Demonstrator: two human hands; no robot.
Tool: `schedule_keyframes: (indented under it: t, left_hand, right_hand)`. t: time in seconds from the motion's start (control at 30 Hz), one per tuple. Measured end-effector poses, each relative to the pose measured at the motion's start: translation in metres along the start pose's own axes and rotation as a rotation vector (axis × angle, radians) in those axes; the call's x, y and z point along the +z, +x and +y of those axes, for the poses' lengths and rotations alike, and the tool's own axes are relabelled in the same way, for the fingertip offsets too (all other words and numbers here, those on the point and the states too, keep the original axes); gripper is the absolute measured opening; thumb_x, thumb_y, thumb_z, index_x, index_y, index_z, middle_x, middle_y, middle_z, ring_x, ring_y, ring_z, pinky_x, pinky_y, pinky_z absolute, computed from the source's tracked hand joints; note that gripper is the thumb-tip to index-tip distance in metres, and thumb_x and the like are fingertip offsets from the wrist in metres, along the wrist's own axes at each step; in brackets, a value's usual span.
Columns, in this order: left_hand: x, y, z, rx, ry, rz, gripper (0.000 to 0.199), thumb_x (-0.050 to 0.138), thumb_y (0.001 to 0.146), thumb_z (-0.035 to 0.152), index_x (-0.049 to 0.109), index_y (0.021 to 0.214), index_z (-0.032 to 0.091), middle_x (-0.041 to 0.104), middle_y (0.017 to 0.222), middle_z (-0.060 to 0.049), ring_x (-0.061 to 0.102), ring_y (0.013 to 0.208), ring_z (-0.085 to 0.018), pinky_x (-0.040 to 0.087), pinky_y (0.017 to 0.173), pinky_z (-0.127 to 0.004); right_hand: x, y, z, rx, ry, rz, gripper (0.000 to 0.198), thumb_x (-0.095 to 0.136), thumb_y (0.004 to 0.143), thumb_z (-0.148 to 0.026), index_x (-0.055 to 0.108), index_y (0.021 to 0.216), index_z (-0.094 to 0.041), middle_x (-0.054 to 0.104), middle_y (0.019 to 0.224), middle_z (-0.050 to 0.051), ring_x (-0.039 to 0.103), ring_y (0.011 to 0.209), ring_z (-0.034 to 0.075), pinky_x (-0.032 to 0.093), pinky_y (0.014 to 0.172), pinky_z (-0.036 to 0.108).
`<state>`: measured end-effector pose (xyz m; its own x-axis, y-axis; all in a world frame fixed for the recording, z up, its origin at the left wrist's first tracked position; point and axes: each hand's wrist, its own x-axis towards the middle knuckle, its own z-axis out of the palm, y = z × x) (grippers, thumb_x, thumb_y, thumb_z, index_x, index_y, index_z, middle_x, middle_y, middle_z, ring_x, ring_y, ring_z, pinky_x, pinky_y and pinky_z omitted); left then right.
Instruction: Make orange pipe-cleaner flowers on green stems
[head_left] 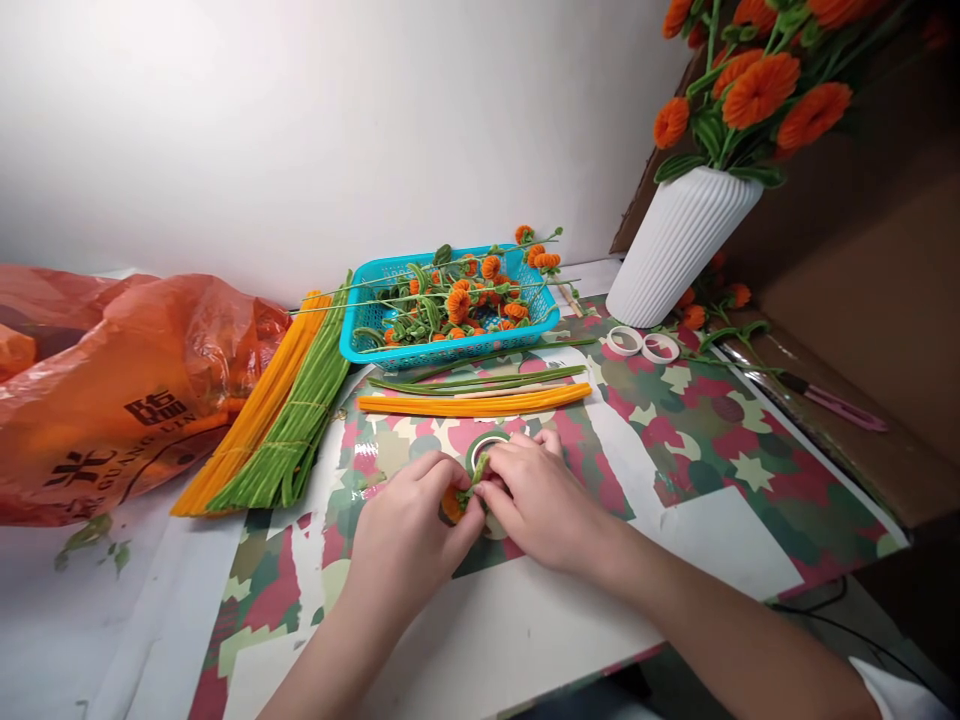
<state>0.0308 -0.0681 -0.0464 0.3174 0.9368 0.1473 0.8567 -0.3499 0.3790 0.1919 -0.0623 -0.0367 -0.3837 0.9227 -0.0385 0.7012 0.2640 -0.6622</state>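
My left hand (416, 520) is closed in a pinch on a small orange chenille flower (452, 506), which shows between thumb and forefinger. From the right, my right hand (544, 505) closes its fingertips on the flower's fuzzy green part (481, 467). Both hands meet low over the camouflage-patterned mat (405, 445). Just behind the fingertips lies a roll of green tape (475, 446), partly covered by my right hand. My fingers hide much of the flower.
Beyond my hands lie yellow chenille stems (480, 404) and green stems (480, 383). A blue basket (450, 354) holds orange flowers. Stem bundles (292, 430) and an orange bag (135, 400) are left; a white vase (679, 250), white tape rolls (660, 348) and pink cutter (840, 405) right.
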Motion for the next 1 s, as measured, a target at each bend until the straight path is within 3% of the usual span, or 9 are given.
schedule_keyframes:
  t: [0.2, 0.4, 0.6, 0.67, 0.73, 0.83, 0.9, 1.0]
  left_hand:
    - [-0.004, 0.002, -0.001, -0.002, -0.043, -0.018, 0.014, 0.05, 0.081, 0.025, 0.058, 0.07, 0.021, 0.064, 0.072, 0.002, 0.055, 0.058, -0.014, 0.035, 0.05, -0.024]
    - [-0.013, 0.006, -0.004, -0.164, -0.362, -0.231, 0.016, 0.048, 0.081, 0.024, 0.057, 0.069, 0.021, 0.061, 0.071, 0.002, 0.05, 0.055, -0.012, 0.038, 0.051, -0.024]
    - [-0.012, 0.007, -0.01, -0.247, -0.701, -0.357, 0.012, 0.049, 0.081, 0.021, 0.054, 0.07, 0.02, 0.057, 0.068, 0.002, 0.052, 0.06, -0.012, 0.04, 0.052, -0.021]
    - [-0.011, 0.006, -0.011, -0.262, -0.761, -0.322, 0.009, 0.051, 0.082, 0.023, 0.056, 0.075, 0.02, 0.058, 0.07, 0.001, 0.055, 0.061, -0.013, 0.042, 0.052, -0.021]
    - [-0.009, 0.004, -0.011, -0.217, -0.708, -0.193, 0.007, 0.054, 0.083, 0.025, 0.057, 0.078, 0.02, 0.061, 0.075, 0.0, 0.058, 0.065, -0.014, 0.046, 0.055, -0.023]
    - [-0.008, 0.0, -0.009, -0.023, -0.495, 0.012, 0.008, 0.055, 0.085, 0.022, 0.06, 0.078, 0.02, 0.065, 0.082, -0.002, 0.061, 0.073, -0.016, 0.048, 0.061, -0.025]
    - [-0.006, -0.002, -0.008, 0.098, -0.387, 0.061, 0.009, 0.054, 0.086, 0.02, 0.061, 0.081, 0.021, 0.066, 0.085, -0.003, 0.062, 0.076, -0.016, 0.049, 0.064, -0.025]
    - [-0.004, -0.003, -0.007, 0.166, -0.321, 0.083, 0.006, 0.057, 0.086, 0.02, 0.063, 0.085, 0.02, 0.068, 0.088, -0.004, 0.064, 0.077, -0.016, 0.05, 0.067, -0.026]
  right_hand:
    - [0.001, 0.0, 0.0, 0.003, -0.03, -0.002, 0.019, 0.047, 0.089, -0.013, 0.047, 0.07, -0.016, 0.058, 0.074, 0.0, 0.048, 0.076, 0.015, 0.026, 0.082, 0.038]
    - [-0.003, -0.001, 0.003, -0.079, -0.067, -0.03, 0.021, 0.047, 0.091, -0.014, 0.046, 0.07, -0.017, 0.057, 0.073, 0.0, 0.046, 0.076, 0.015, 0.025, 0.081, 0.037]
    - [-0.01, 0.0, 0.005, -0.208, -0.047, -0.026, 0.019, 0.047, 0.092, -0.014, 0.045, 0.073, -0.018, 0.058, 0.075, -0.001, 0.046, 0.08, 0.016, 0.024, 0.084, 0.037]
    - [-0.011, 0.0, 0.006, -0.197, -0.022, -0.017, 0.019, 0.048, 0.091, -0.014, 0.046, 0.073, -0.018, 0.058, 0.075, -0.001, 0.045, 0.08, 0.016, 0.024, 0.084, 0.036]
    - [-0.011, 0.001, 0.006, -0.158, 0.008, 0.001, 0.02, 0.049, 0.091, -0.015, 0.046, 0.072, -0.018, 0.058, 0.073, -0.001, 0.045, 0.079, 0.016, 0.025, 0.083, 0.036]
    - [-0.01, 0.001, 0.007, -0.101, 0.071, 0.021, 0.021, 0.049, 0.091, -0.015, 0.048, 0.071, -0.018, 0.061, 0.074, -0.002, 0.047, 0.079, 0.016, 0.025, 0.082, 0.037]
    - [-0.009, 0.001, 0.006, -0.078, 0.101, 0.019, 0.021, 0.049, 0.091, -0.014, 0.049, 0.07, -0.018, 0.062, 0.073, -0.002, 0.049, 0.081, 0.016, 0.025, 0.084, 0.038]
    - [-0.008, 0.001, 0.006, -0.051, 0.112, 0.021, 0.022, 0.049, 0.091, -0.015, 0.049, 0.07, -0.018, 0.062, 0.072, -0.002, 0.05, 0.081, 0.017, 0.026, 0.084, 0.039]
